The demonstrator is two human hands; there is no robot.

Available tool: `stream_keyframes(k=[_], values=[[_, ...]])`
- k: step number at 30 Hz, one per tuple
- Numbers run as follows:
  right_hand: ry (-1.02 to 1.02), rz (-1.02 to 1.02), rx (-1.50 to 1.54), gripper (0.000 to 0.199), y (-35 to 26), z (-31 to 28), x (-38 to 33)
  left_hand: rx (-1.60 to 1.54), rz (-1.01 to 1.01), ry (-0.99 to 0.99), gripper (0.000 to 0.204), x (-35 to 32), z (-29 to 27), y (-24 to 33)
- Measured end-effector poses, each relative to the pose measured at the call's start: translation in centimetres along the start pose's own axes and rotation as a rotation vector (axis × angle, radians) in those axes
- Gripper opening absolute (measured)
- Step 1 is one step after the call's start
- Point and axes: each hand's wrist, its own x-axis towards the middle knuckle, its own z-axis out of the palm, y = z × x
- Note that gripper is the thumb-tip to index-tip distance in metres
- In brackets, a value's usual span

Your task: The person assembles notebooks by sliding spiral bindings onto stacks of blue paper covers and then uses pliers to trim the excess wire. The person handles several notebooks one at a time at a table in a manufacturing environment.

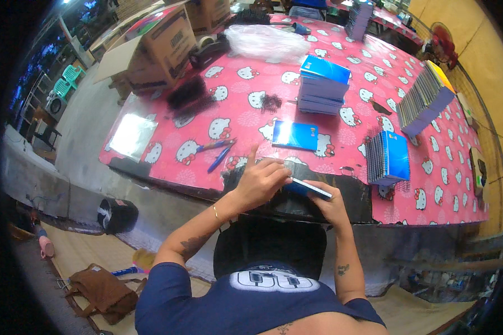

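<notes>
blue notebook (pixel 310 188), thin and light, likely bendy; right hand (pixel 331 205) clamps its edge, left hand (pixel 261 180) pinches on top.

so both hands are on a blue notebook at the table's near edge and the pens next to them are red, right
Not quite: the head view shows both hands, left and right, on the blue notebook at the near edge of the table, but the pens beside them are blue, not red.
</notes>
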Motion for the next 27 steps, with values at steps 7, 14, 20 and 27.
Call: stream_keyframes(k=[7,14,20,27], values=[[0.008,0.001,0.026,0.031,-0.1,0.2,0.0,0.246,-0.074,-0.060,0.092,-4.5,5.2,5.1],[-0.005,-0.014,0.036,0.032,-0.1,0.3,-0.1,0.395,-0.055,0.025,0.094,-0.8,3.9,4.3],[-0.006,-0.028,0.012,0.033,0.6,-0.1,0.2,0.408,0.033,0.066,0.097,1.3,3.9,4.2],[-0.021,-0.069,0.028,0.038,1.0,0.1,0.2,0.435,0.025,0.023,0.098,2.1,2.8,4.6]])
